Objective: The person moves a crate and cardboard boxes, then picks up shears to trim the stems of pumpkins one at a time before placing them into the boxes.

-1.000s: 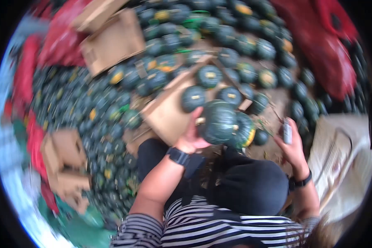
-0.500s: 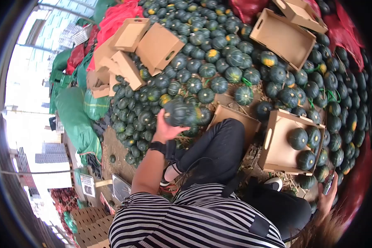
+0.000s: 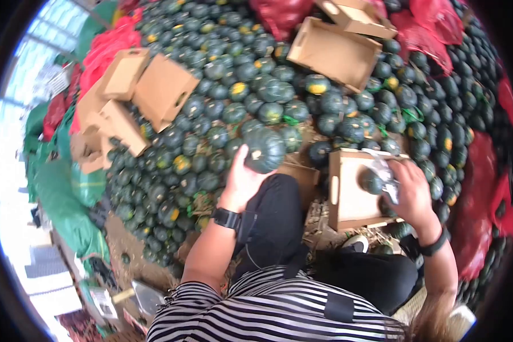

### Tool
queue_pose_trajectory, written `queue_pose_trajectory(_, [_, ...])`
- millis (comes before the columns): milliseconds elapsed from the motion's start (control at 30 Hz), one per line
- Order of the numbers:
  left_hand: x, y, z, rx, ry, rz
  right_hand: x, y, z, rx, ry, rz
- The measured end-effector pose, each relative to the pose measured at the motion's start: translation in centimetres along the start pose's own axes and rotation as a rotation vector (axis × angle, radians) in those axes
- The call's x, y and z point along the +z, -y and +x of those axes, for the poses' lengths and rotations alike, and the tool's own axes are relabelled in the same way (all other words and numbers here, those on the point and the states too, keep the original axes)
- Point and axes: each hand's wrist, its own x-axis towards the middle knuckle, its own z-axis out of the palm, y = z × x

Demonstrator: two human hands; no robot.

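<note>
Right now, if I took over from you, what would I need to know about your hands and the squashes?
Left hand: grips a dark green squash above the pile.
Right hand: holds a small grey tool over the open cardboard box by the knee.
Done: at least one boxed squash shows; the hand hides the rest.
Remaining: many squashes lie unboxed all around.

The left hand (image 3: 240, 181) is reaching forward on a bare, half-bent arm, its thumb pointing up and its fingers curling into a cupped grip. A watch (image 3: 227, 218) is circling that wrist. The right hand (image 3: 413, 192) is stretching forward, back turned up, fingers closing in a grip, a band (image 3: 434, 246) hugging its wrist.
</note>
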Motion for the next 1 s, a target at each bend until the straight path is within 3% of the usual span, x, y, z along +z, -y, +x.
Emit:
queue_pose_trajectory(133, [9.6,6.1,3.9,-0.138,0.401,0.114,-0.4,0.3,0.6,-0.013,-0.048,-0.178])
queue_pose_trajectory(167, [11.0,6.9,4.4,-0.228,0.435,0.117,-0.8,-0.2,0.1,0.016,-0.056,-0.209])
queue_pose_trajectory(300, [15.1,10.9,6.0,-0.227,0.493,0.319,-2.9,-2.3,-3.0,0.118,-0.006,-0.29])
queue_pose_trajectory(333, [15.5,11.6,6.1,-0.311,0.517,0.396,-3.2,-2.7,-3.8,0.127,0.033,-0.307])
queue_pose_trajectory(400, [16.7,14.2,6.9,-0.193,0.632,0.727,-3.4,-3.1,-5.2,0.131,0.057,-0.304])
queue_pose_trajectory(500, [18.0,17.5,7.4,-0.297,0.679,0.51,-2.3,-3.8,-7.3,0.273,0.147,-0.245])
queue_pose_trajectory(533, [18.0,18.3,7.8,-0.315,0.659,0.506,-2.2,-3.6,-7.8,0.293,0.113,-0.201])
queue_pose_trajectory(600, [17.4,19.6,8.2,-0.163,0.62,0.622,-2.1,-3.3,-8.9,0.53,0.161,0.055])
queue_pose_trajectory(633, [17.4,18.8,8.1,-0.276,0.64,0.507,-1.6,-3.6,-9.5,0.548,0.123,0.097])
queue_pose_trajectory(667, [16.8,18.1,8.4,-0.269,0.627,0.51,-1.1,-4.3,-9.9,0.563,0.08,0.135])
queue_pose_trajectory(733, [14.3,15.4,8.1,-0.426,0.644,0.083,-1.1,-5.7,-10.3,0.856,-0.15,0.708])
queue_pose_trajectory(767, [12.1,12.6,6.2,-0.089,0.651,0.407,-0.9,-6.8,-10.9,0.868,-0.326,0.794])
queue_pose_trajectory(800, [7.5,11.3,6.7,0.19,0.865,0.396,-1.5,-7.5,-11.4,0.921,-0.418,0.763])
queue_pose_trajectory(833, [6.4,6.9,6.2,-0.321,0.613,0.262,-1.7,-8.7,-12.4,0.92,-0.494,0.742])
queue_pose_trajectory(867, [3.3,4.3,5.1,-0.253,0.579,0.086,-1.7,-10.2,-14.2,0.967,-0.51,0.758])
queue_pose_trajectory(967, [-8.4,-5.2,1.6,-0.026,0.097,0.491,-1.3,-12.8,-19.8,1.026,-0.527,0.725])
queue_pose_trajectory(1000, [-11.6,-8.3,-0.2,-0.081,-0.151,0.671,-1.2,-13.6,-22.1,1.047,-0.493,0.64])
